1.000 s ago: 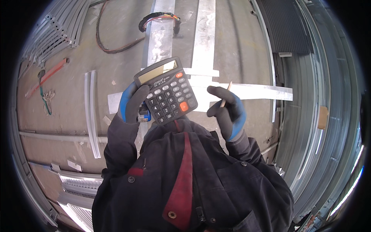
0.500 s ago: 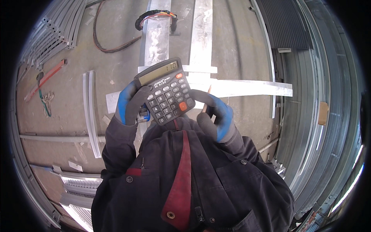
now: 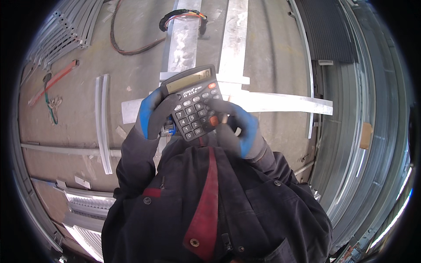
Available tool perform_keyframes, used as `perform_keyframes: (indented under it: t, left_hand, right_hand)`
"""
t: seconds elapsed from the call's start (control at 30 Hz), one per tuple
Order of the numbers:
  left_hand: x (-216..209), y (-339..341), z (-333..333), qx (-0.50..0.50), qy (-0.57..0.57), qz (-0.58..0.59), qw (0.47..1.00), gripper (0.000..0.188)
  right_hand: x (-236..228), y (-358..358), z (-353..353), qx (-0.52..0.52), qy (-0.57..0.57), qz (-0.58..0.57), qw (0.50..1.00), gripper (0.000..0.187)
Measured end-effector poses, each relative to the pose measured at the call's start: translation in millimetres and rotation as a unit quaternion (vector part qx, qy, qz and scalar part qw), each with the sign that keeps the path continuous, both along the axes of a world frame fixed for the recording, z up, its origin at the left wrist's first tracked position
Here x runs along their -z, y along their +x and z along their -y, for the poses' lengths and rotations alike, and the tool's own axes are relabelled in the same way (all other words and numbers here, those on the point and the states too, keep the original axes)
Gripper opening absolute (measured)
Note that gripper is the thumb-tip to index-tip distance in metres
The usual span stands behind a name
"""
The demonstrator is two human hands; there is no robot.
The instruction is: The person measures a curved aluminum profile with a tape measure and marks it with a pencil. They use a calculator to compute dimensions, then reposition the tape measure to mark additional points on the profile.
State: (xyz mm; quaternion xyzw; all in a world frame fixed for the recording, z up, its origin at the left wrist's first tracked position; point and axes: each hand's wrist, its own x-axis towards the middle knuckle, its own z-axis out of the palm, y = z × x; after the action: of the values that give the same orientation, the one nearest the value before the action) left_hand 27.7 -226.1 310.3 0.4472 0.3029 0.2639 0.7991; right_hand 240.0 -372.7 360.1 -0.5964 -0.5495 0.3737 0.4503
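So my left grip (image 3: 153, 115), in a grey and blue work glove, is closed on the left edge of a black rectangular calculator (image 3: 188, 115) with grey, black and orange keys. The thumb lies along the front at the left side, and the rest of the calculator sticks out to the right of that grip, tilted a bit, display end up and lit with digits. My right grip (image 3: 237, 129), same kind of glove, is curled around a thin light-coloured pencil (image 3: 225, 119) and sits right over the calculator's right side, covering some keys. It's blurry, so I can't tell if a fingertip is actually pressing one. Some small blue boxy item (image 3: 169, 128) peeks out just beneath the calculator's left edge; can't tell what's holding it. Past the calculator, long flat silvery metal strips (image 3: 235, 39) lie on the grey floor (image 3: 131, 83).
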Motion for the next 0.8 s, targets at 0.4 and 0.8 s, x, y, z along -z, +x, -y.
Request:
perform_keyframes:
  t: [0.4, 0.8]
  left_hand:
    - [12, 2, -4, -0.033, -0.052, 0.028, 0.998, 0.048]
    - [6, 3, -2, -0.021, -0.011, 0.018, 1.000, 0.049]
  right_hand:
    - [-2, 0, 19, 0.013, -0.033, -0.079, 0.996, 0.041]
    - [2, -9, 16, 0.031, -0.042, -0.029, 0.998, 0.040]
